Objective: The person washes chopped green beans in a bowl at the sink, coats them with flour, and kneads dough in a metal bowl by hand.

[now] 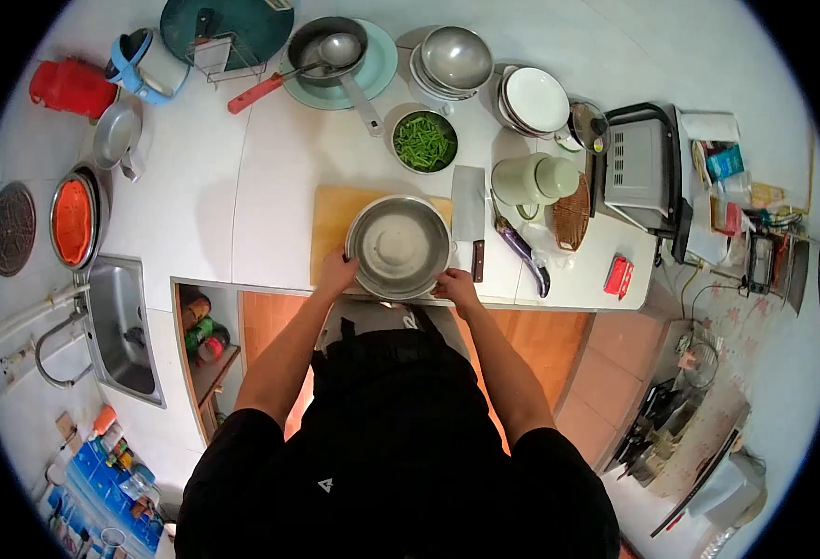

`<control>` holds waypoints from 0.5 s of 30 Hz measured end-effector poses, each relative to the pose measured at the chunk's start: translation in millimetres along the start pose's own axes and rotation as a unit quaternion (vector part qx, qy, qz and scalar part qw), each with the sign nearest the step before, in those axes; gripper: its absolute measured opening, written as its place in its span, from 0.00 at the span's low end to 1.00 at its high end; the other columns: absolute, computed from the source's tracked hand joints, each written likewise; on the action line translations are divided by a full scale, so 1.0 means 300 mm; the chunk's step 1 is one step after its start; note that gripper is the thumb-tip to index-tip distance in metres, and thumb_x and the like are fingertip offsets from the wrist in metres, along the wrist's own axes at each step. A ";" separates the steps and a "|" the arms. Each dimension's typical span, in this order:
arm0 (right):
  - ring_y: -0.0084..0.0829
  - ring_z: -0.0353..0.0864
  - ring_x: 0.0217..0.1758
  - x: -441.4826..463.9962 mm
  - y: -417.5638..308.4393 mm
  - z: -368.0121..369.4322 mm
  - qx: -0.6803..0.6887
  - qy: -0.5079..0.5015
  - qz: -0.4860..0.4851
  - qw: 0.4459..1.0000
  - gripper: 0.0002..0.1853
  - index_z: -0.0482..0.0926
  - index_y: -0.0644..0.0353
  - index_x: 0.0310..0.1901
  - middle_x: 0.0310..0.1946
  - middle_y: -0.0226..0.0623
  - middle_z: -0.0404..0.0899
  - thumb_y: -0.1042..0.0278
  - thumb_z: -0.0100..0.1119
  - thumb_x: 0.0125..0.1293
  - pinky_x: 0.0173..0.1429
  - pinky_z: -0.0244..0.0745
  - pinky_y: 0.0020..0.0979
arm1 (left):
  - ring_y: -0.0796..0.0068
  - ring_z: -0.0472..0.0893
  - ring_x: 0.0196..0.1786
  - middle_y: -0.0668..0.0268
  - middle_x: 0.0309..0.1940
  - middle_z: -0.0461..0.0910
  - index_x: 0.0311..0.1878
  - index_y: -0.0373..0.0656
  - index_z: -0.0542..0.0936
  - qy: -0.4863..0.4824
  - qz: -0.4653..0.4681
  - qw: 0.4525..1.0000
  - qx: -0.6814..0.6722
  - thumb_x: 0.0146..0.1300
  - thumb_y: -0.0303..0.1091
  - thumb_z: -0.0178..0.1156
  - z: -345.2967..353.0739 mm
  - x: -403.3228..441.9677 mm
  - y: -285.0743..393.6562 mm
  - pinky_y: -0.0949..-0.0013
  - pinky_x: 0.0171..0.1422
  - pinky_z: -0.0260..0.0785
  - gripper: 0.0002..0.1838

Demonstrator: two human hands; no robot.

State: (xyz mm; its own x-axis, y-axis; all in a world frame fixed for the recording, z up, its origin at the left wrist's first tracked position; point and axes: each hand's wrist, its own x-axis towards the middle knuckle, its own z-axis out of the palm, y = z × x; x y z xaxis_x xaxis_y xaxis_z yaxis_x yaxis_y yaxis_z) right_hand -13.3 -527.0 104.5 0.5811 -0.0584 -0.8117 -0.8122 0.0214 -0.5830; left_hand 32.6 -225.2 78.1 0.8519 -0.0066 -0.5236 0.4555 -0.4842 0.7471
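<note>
Both hands grip the rim of a round metal bowl (398, 247), which is over the wooden cutting board (331, 219) near the counter's front edge. My left hand (336, 274) is closed on its left side, and my right hand (457, 287) is closed on its lower right side. Nothing shows inside the bowl. A cleaver (469, 205) lies just right of the board, its dark handle toward me. Farther right are an eggplant (523, 254) and a light green jug (520, 180). Behind the board stands a bowl of cut green vegetables (425, 142).
A pot (307, 58) with a ladle, stacked metal bowls (457, 59) and white plates (536, 100) line the back. At left are a sink (123, 326) and a red strainer (73, 222). A toaster oven (641, 163) and a red packet (619, 277) are at right.
</note>
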 end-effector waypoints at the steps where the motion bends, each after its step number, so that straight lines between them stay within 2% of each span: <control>1: 0.32 0.83 0.27 0.011 0.025 0.006 0.012 -0.008 0.014 1.000 0.16 0.78 0.72 0.42 0.29 0.41 0.81 0.63 0.62 0.67 0.33 0.82 0.29 | 0.44 0.83 0.41 0.43 0.35 0.83 0.44 0.32 0.82 -0.032 -0.007 0.999 0.007 0.55 0.36 0.60 0.013 0.018 -0.040 0.51 0.46 0.73 0.18; 2: 0.33 0.83 0.27 0.022 0.047 0.009 0.023 -0.017 0.028 0.999 0.15 0.78 0.72 0.41 0.29 0.42 0.80 0.64 0.62 0.67 0.33 0.83 0.30 | 0.44 0.83 0.41 0.43 0.35 0.83 0.44 0.32 0.82 -0.032 -0.003 0.999 0.012 0.55 0.36 0.60 0.026 0.038 -0.078 0.51 0.46 0.73 0.18; 4: 0.35 0.83 0.28 0.037 0.073 0.016 0.054 -0.017 0.026 0.998 0.14 0.77 0.72 0.39 0.28 0.42 0.79 0.65 0.62 0.68 0.35 0.84 0.33 | 0.50 0.84 0.38 0.46 0.33 0.84 0.46 0.33 0.83 -0.071 0.018 0.997 -0.010 0.57 0.34 0.59 0.061 0.085 -0.159 0.53 0.44 0.75 0.17; 5: 0.35 0.84 0.29 0.066 0.100 0.016 0.042 -0.009 -0.002 0.999 0.14 0.78 0.73 0.39 0.29 0.43 0.80 0.66 0.61 0.67 0.35 0.85 0.34 | 0.50 0.84 0.38 0.46 0.33 0.84 0.46 0.33 0.83 -0.067 0.021 0.998 -0.006 0.57 0.34 0.59 0.066 0.087 -0.165 0.53 0.44 0.75 0.17; 7: 0.36 0.84 0.30 0.076 0.104 0.026 0.036 -0.008 -0.036 0.999 0.13 0.78 0.75 0.38 0.29 0.45 0.80 0.68 0.61 0.67 0.36 0.85 0.35 | 0.59 0.84 0.33 0.52 0.31 0.84 0.46 0.32 0.82 -0.117 -0.068 0.985 -0.106 0.60 0.30 0.58 0.032 0.046 -0.108 0.58 0.39 0.76 0.15; 8: 0.36 0.84 0.30 0.064 0.088 0.035 0.022 -0.005 -0.057 0.998 0.13 0.78 0.76 0.38 0.30 0.46 0.81 0.70 0.60 0.66 0.36 0.85 0.36 | 0.59 0.84 0.33 0.52 0.31 0.84 0.46 0.32 0.82 -0.112 -0.063 0.987 -0.097 0.60 0.30 0.58 0.014 0.013 -0.077 0.58 0.39 0.76 0.15; 10: 0.37 0.85 0.30 0.023 0.018 0.048 0.013 -0.005 -0.088 0.996 0.12 0.78 0.77 0.38 0.31 0.48 0.82 0.72 0.59 0.66 0.36 0.86 0.36 | 0.68 0.81 0.30 0.59 0.29 0.82 0.43 0.31 0.82 -0.100 -0.088 0.977 -0.164 0.64 0.28 0.57 -0.009 -0.063 0.006 0.63 0.35 0.75 0.11; 11: 0.37 0.85 0.30 -0.005 -0.018 0.049 0.006 -0.011 -0.087 0.996 0.11 0.79 0.77 0.38 0.32 0.48 0.82 0.74 0.58 0.65 0.36 0.86 0.37 | 0.71 0.80 0.28 0.61 0.28 0.81 0.41 0.31 0.82 -0.098 -0.116 0.981 -0.124 0.64 0.26 0.57 -0.017 -0.080 0.039 0.65 0.31 0.74 0.09; 12: 0.38 0.85 0.30 -0.029 -0.028 0.055 -0.003 -0.018 -0.081 0.997 0.10 0.79 0.77 0.38 0.32 0.48 0.83 0.75 0.58 0.64 0.35 0.86 0.37 | 0.71 0.80 0.28 0.61 0.28 0.81 0.41 0.31 0.82 -0.092 -0.117 0.981 -0.121 0.64 0.26 0.57 -0.022 -0.092 0.040 0.65 0.31 0.74 0.09; 13: 0.37 0.85 0.30 0.132 0.126 0.017 -0.088 -0.032 -0.117 0.989 0.10 0.80 0.77 0.38 0.31 0.47 0.83 0.76 0.57 0.63 0.34 0.85 0.37 | 0.72 0.79 0.27 0.61 0.28 0.81 0.39 0.31 0.82 -0.090 -0.121 0.979 -0.135 0.64 0.26 0.56 -0.029 -0.119 0.032 0.66 0.31 0.73 0.08; 15: 0.37 0.86 0.30 0.049 0.072 0.037 -0.071 -0.051 -0.103 0.991 0.10 0.80 0.77 0.39 0.31 0.47 0.83 0.75 0.57 0.62 0.34 0.85 0.37 | 0.73 0.79 0.26 0.61 0.28 0.81 0.38 0.32 0.81 -0.075 -0.123 0.977 -0.154 0.64 0.25 0.56 -0.041 -0.164 0.017 0.67 0.30 0.73 0.07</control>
State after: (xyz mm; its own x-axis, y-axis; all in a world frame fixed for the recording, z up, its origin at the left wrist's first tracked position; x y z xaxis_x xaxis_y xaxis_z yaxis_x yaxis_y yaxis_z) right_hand -21.8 -516.4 79.4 0.7312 0.0540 -0.6800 -0.6710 -0.1223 -0.7313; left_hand -3.7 -216.5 112.7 0.6703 -0.0634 -0.7394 0.7172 -0.2003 0.6674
